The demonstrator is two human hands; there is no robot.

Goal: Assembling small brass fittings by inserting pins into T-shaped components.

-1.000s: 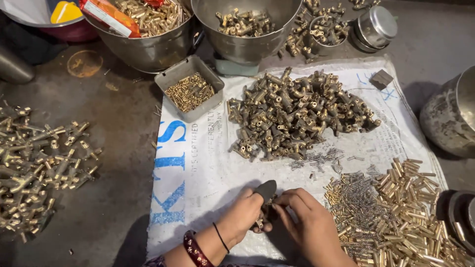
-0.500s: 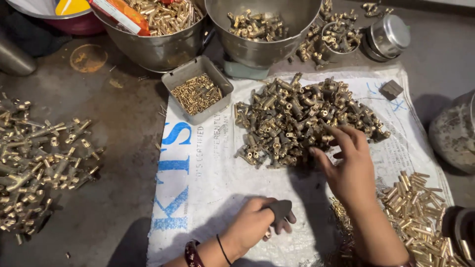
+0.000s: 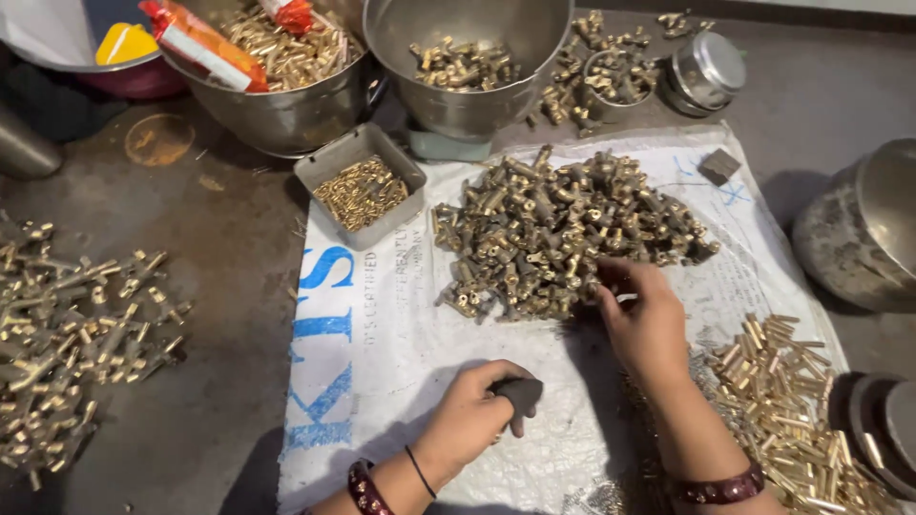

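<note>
My left hand (image 3: 472, 415) rests low on a white woven sack (image 3: 382, 353) and grips a small dark grey tool (image 3: 521, 392). My right hand (image 3: 644, 319) reaches up to the near edge of a big heap of brass fittings (image 3: 553, 234), its fingers curled among the pieces. Whether it holds one I cannot tell. Right of that wrist lies a pile of short brass rods (image 3: 787, 396).
A small grey tray of tiny brass parts (image 3: 361, 188) sits at the sack's top left corner. Two steel bowls (image 3: 286, 91) (image 3: 468, 72) with brass parts stand behind. Loose brass fittings (image 3: 67, 334) cover the floor at left. A steel pot (image 3: 863, 229) stands at right.
My right hand left the left hand and went up to the heap of fittings, then slid along its near edge. The left hand stayed low with the dark tool.
</note>
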